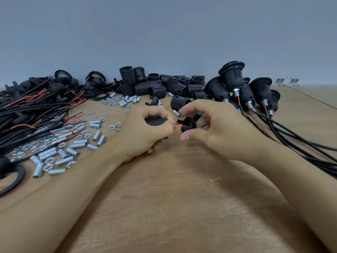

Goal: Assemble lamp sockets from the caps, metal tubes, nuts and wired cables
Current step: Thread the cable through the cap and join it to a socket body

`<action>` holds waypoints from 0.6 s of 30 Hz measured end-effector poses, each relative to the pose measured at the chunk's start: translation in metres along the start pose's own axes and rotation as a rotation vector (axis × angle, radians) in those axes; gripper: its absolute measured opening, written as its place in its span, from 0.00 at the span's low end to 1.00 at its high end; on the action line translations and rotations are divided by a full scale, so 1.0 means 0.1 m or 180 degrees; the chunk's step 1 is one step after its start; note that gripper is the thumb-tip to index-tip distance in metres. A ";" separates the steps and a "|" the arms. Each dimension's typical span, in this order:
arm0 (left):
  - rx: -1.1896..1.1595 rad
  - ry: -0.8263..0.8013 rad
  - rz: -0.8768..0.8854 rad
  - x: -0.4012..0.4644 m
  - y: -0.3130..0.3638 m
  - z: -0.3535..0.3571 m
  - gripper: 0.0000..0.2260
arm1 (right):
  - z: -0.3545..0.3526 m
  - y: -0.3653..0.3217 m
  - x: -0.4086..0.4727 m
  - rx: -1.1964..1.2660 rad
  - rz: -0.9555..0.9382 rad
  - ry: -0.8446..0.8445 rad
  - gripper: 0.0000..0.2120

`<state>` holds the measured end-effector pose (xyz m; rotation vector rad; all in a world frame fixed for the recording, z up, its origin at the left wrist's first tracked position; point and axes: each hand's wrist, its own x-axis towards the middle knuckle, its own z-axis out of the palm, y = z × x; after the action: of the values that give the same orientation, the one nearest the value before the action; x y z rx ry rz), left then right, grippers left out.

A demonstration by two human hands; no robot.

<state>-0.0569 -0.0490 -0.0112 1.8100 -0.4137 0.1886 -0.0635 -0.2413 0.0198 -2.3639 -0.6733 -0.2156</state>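
Note:
My left hand (pixel 145 132) grips a black ribbed socket body (pixel 155 121) and pinches the end of a red wire (pixel 179 127). That wire runs into a black cap (pixel 188 123), which my right hand (pixel 215 128) holds with curled fingers and thumb. Both hands hover just above the wooden table (pixel 173 198), close together. A loose metal tube (pixel 176 113) lies just behind them.
Left: a heap of black and red wired cables (pixel 31 114), metal tubes (pixel 49 154) and nuts (pixel 113 127). At the back stand black threaded socket bodies (pixel 158 84) and rings (pixel 96 79). Right: assembled sockets (pixel 233 77) with cables (pixel 299 141) trailing off the edge.

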 end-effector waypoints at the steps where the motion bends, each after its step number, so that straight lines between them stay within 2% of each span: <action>1: 0.0029 -0.0027 0.0010 -0.01 0.00 0.01 0.03 | 0.00 0.00 0.00 0.0122 0.0002 -0.0038 0.18; 4: 0.0099 -0.0036 0.0041 -0.03 0.00 0.04 0.02 | -0.02 0.00 0.00 0.0409 -0.0005 -0.0247 0.13; 8: 0.0032 0.0003 0.0104 -0.03 0.01 0.08 0.03 | -0.03 0.01 0.01 0.0266 0.0108 -0.0199 0.23; 12: 0.0034 -0.0019 0.0062 -0.02 0.01 0.08 0.04 | 0.02 0.00 0.00 0.0333 0.0142 -0.0253 0.19; 15: 0.0055 0.0002 -0.0043 -0.01 0.00 0.07 0.03 | 0.05 -0.02 -0.01 0.0717 0.0198 -0.0298 0.19; 18: -0.0019 -0.0096 -0.0146 0.00 0.01 0.07 0.08 | 0.08 -0.03 -0.02 0.0891 0.0242 -0.0201 0.19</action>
<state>-0.0574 -0.0555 -0.0122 1.8165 -0.3932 0.1280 -0.0668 -0.2346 0.0151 -2.1292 -0.5997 -0.0118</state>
